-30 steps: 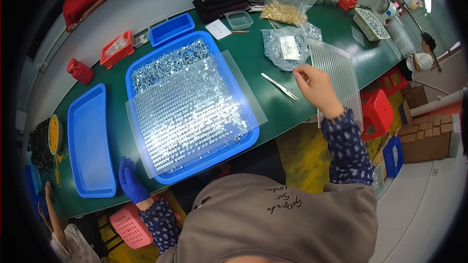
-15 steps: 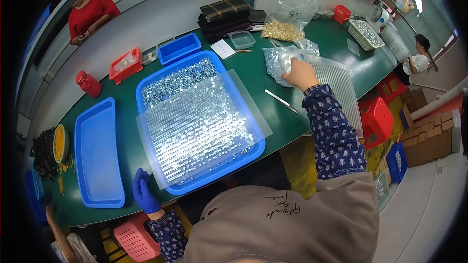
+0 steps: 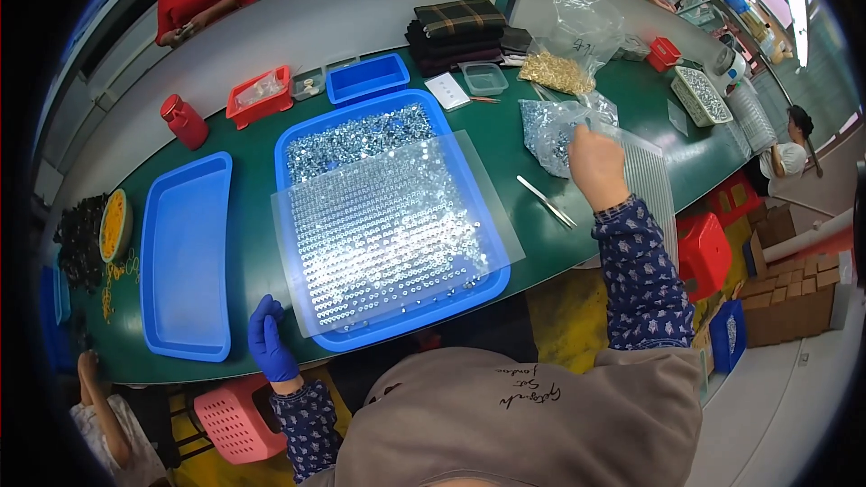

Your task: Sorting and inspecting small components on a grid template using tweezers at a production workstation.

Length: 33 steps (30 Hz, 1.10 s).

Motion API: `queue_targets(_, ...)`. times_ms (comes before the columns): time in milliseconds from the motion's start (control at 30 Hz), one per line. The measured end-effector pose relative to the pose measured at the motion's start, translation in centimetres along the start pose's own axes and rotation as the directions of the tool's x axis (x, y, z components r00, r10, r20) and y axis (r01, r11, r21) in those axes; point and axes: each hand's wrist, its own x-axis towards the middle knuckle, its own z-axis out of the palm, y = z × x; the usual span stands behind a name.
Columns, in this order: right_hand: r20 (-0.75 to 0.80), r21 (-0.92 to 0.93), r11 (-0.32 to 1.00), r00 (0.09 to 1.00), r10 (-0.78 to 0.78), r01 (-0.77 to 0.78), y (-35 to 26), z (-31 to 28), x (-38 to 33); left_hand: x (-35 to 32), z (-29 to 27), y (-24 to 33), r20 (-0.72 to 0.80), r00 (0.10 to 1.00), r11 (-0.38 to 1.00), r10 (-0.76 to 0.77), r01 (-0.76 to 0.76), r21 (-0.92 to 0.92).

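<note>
Hands are well apart. The bare right hand (image 3: 599, 165) has its fingertips at the edge of a clear bag (image 3: 544, 133) of silvery bits; can't tell if they're actually pinching the plastic. The left hand (image 3: 272, 338), in a blue glove, is loosely curled at the near edge of the green table (image 3: 541, 239), just beside the big tray (image 3: 444, 308), and I can't tell if anything's in it.

That tray is blue, with a heap of loose stones (image 3: 356, 140) at the far end. A clear sheet (image 3: 388, 225) lies tilted across the rest, covered in rows of shiny pieces, and its corners stick out past the rim.

Tweezers (image 3: 546, 202) sit between the tray and the right hand. A ribbed sheet (image 3: 651, 171) lies right by that hand.

Further out, there's a second blue tray (image 3: 188, 252) on the left, then a bowl (image 3: 126, 227) full of yellow stuff. Along the back: a red bin (image 3: 262, 113) with crumpled plastic inside, a small blue bin (image 3: 368, 83), a clear tub (image 3: 485, 79), a bag of gold bits (image 3: 557, 72), and over on the right a pale basket (image 3: 687, 101) loaded with silvery pieces.
</note>
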Motion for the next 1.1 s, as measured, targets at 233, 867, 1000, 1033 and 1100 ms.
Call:
queue_targets(233,-0.156,0.311,0.950,0.986,0.050,0.001,0.5,-8.5,-0.7,-0.1,-0.2,0.1,-0.008,1.000,1.000,0.009,-0.009,0.025)
queue_targets(867,0.288,0.505,0.846,0.891,-0.350,0.170,-4.6,-1.5,-2.6,-0.7,-0.5,-0.1,-0.021,0.998,0.997,-0.059,0.058,-0.051)
queue_targets(1000,0.101,0.261,0.942,0.964,-0.247,0.213,-3.4,1.7,-6.4,0.2,0.5,0.7,-0.010,0.998,0.998,-0.068,0.068,0.003)
queue_targets(1033,0.075,0.229,0.954,0.974,-0.213,0.192,-3.4,2.9,-7.1,0.4,0.7,0.8,0.006,0.998,0.998,-0.065,0.065,0.025)
queue_targets(1100,0.108,0.197,0.964,0.974,-0.200,0.177,-3.1,3.6,-7.4,0.4,1.4,1.4,-0.012,0.998,0.998,-0.059,0.060,0.037)
